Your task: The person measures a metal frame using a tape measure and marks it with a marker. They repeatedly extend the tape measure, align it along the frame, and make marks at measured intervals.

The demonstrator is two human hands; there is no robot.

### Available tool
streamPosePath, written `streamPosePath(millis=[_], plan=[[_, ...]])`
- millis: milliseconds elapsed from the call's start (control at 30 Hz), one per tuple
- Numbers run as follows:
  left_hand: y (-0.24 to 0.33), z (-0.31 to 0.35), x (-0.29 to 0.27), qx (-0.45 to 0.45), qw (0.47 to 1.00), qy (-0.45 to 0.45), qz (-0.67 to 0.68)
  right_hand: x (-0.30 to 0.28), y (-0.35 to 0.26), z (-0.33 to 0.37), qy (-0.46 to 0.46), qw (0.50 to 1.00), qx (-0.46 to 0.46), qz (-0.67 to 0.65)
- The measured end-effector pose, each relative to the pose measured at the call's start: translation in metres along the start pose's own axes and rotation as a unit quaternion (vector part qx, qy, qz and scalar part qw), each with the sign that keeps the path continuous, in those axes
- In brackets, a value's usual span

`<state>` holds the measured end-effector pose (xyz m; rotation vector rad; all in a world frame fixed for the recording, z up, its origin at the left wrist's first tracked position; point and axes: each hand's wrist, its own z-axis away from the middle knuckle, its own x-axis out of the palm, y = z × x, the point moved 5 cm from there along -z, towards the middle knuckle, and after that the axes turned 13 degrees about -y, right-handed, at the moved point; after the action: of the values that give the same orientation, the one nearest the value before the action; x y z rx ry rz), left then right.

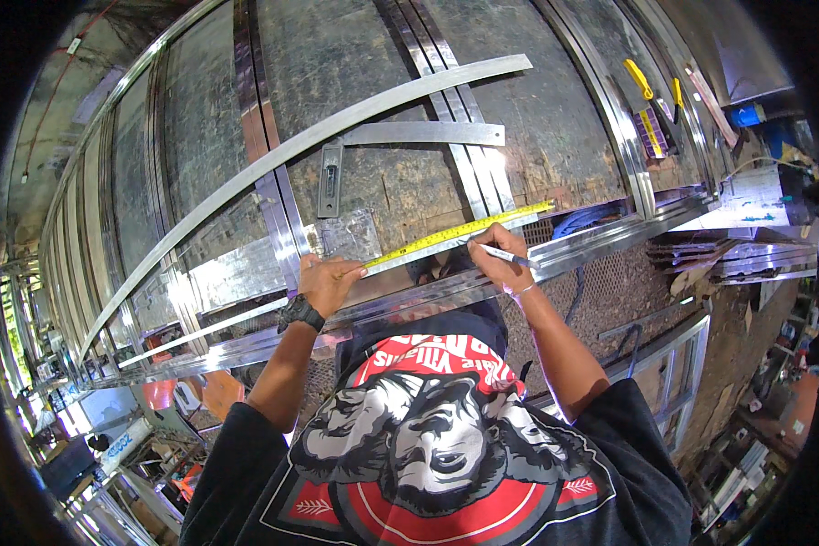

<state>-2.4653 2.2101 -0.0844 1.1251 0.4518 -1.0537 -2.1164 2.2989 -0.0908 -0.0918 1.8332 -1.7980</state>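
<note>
Tape measure: the yellow tape measure point(437, 238) lies extended, running from the left hand up and rightward past the right hand, its blade along a thin metal strip point(227, 323) that continues well to its left.
Left hand: the left hand point(330, 280) is at the tape measure's left end, thumb and forefinger pinching that end at the strip; the other fingers are curled, their tips hidden.
Right hand: the right hand point(500, 259) is just on the near side of the tape measure, toward its right part, fingers bent and pressed together around a white pen point(510, 257) with a dark end; whether the pen's tip touches the strip, I cannot tell.
Wrists: a dark watch point(300, 314) sits below the tape measure's left end, on the left wrist; a thin bracelet point(522, 290) rings the right wrist.
Square: a metal square point(330, 182) with a grey stock lies beyond the tape measure, its blade reaching rightward.
Long bar: a flat metal bar point(246, 177) stretches farther beyond the tape measure, passing the square on its far side.
Cross channels: paired shiny channels point(478, 177) run away from the tape measure over a dark, scuffed board point(537, 109).
Yellow-handled tool: a tool with a yellow handle point(640, 80) lies well apart from the tape measure, beyond and to the right.
Near rail: a metal rail point(601, 238) passes on the near side of the tape measure.
</note>
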Motion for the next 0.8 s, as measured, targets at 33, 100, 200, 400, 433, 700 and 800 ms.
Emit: streamPosePath(millis=[33, 100, 200, 400, 433, 700, 800], plan=[[-0.001, 0.001, 0.0, 0.0, 1.0, 0.002, -0.003, 0.0, -0.005, 0.0, 0.005, 1.0, -0.021, 0.018], [-0.001, 0.002, 0.0, 0.003, 1.0, 0.01, 0.004, 0.005, -0.018, -0.002, -0.006, 0.999, -0.031, 0.014], [0.005, 0.003, -0.005, -0.004, 1.0, -0.008, -0.004, 0.012, -0.024, -0.004, -0.03, 0.999, -0.045, -0.007], [0.006, 0.004, -0.006, -0.001, 1.0, -0.004, 0.002, 0.019, -0.022, -0.005, -0.019, 0.998, -0.063, -0.01], [0.005, 0.004, -0.005, 0.004, 1.0, 0.004, 0.002, 0.02, -0.022, -0.006, -0.019, 0.997, -0.069, -0.004], [0.006, 0.002, -0.006, -0.005, 1.0, -0.016, 0.017, 0.018, -0.03, -0.006, -0.023, 0.996, -0.083, 0.023], [0.008, 0.002, -0.007, -0.009, 1.0, -0.023, 0.015, 0.019, -0.03, -0.007, -0.018, 0.996, -0.088, 0.02]])
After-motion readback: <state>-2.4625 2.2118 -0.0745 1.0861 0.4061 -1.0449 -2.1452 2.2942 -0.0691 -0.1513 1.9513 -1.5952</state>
